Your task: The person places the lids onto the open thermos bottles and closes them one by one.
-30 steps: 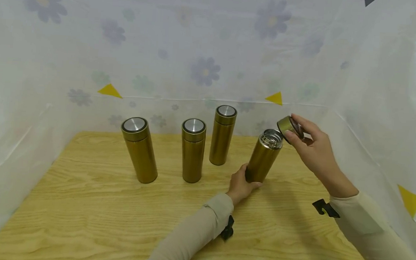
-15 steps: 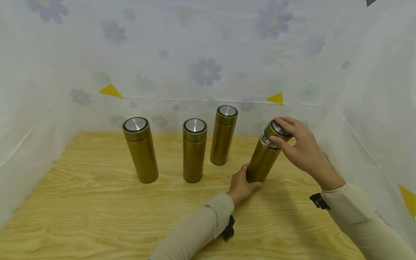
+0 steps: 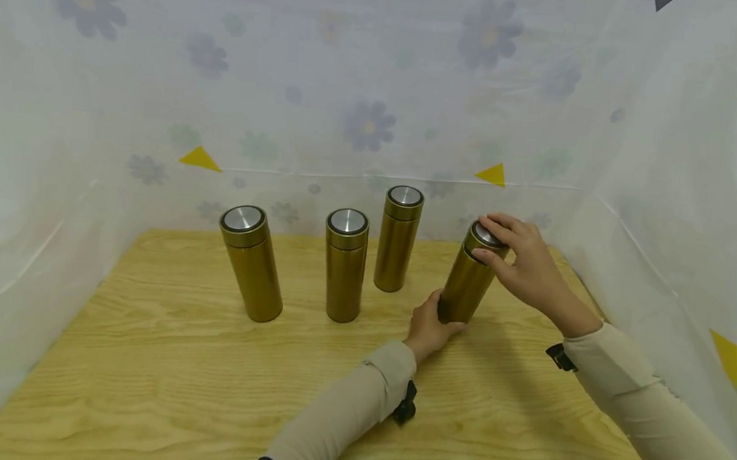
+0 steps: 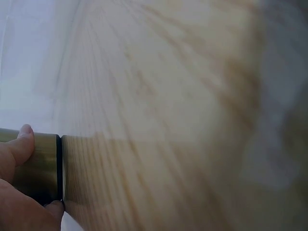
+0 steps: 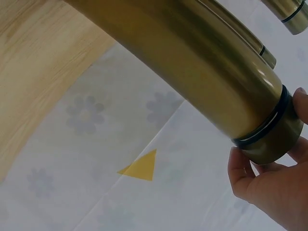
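Observation:
At the right of the table stands a gold thermos flask [image 3: 465, 286]. My left hand [image 3: 428, 330] grips it low down, near its base; the left wrist view shows the thumb and a finger [image 4: 21, 144] around the bottom of the gold body. Up top, my right hand [image 3: 524, 271] holds the thermos lid [image 3: 478, 238] with thumb and fingers at its sides. That lid sits on the flask's mouth, and a narrow gap with a thin bright line shows under the lid [image 5: 274, 147] in the right wrist view. Part of the silver lid top is hidden by my fingers.
Several more gold thermoses are upright with lids on: one at left [image 3: 253, 272], one in the middle [image 3: 344, 274], one farther back [image 3: 397, 249]. They stand on a wood-grain table [image 3: 163, 379]. White flowered sheeting [image 3: 314, 79] encloses the back and sides.
My right hand has brought the lid left and down from beside the flask onto its mouth, covering the silver neck. My left hand has kept its grip at the base.

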`<state>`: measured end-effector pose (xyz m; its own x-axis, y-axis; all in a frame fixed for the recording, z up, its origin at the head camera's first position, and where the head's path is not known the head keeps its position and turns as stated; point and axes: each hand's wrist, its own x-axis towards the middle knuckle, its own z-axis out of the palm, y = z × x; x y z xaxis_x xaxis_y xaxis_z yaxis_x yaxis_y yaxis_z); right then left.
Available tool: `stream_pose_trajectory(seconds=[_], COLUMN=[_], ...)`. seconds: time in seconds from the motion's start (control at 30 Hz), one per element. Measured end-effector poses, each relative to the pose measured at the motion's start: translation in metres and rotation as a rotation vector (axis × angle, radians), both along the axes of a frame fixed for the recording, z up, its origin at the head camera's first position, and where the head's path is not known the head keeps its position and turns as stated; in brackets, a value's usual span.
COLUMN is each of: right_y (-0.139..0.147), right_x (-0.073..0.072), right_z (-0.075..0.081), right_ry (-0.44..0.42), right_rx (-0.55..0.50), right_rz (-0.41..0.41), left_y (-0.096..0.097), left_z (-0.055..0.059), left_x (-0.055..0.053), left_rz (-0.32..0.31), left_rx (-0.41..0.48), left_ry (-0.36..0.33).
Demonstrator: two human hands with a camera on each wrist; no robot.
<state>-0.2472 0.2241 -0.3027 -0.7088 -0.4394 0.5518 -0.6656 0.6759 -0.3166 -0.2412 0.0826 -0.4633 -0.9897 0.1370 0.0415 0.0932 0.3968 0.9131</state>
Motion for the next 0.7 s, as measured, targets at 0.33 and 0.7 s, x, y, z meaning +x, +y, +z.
stream_pose_trajectory(seconds=[0.33, 0.7], right_y=[0.001, 0.011], right_x=[0.002, 0.003], right_z=[0.001, 0.023], right_ry=[-0.047, -0.26], right_rx=[-0.003, 0.146], right_rz=[-0.002, 0.105], left_y=[-0.001, 0.002], left_z=[0.001, 0.0], left_x=[0.002, 0.002], left_rz=[-0.002, 0.009], left_rx=[0.008, 0.013], left_ry=[-0.009, -0.024])
